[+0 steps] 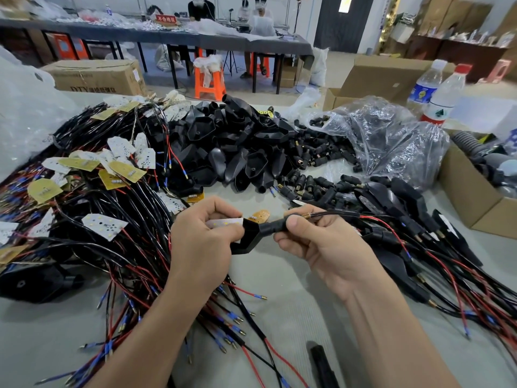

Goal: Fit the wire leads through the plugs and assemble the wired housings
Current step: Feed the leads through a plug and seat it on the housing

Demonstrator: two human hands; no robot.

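Housing (249, 237), neck clamped in right hand (317, 243), half-hidden board (225, 222) pinched in left hand (202, 240)

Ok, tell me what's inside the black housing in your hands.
A white LED board pokes out of the housing's wide mouth, pinched by the left hand. Black and red leads leave its neck, gripped by the right hand. Shell and fingers hide how they run inside.

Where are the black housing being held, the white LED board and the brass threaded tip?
black housing (249, 235): head view, on its wide angular shell.
LED board (223, 222): head view, on its white face.
brass threaded tip (304, 217): head view, on the threads.
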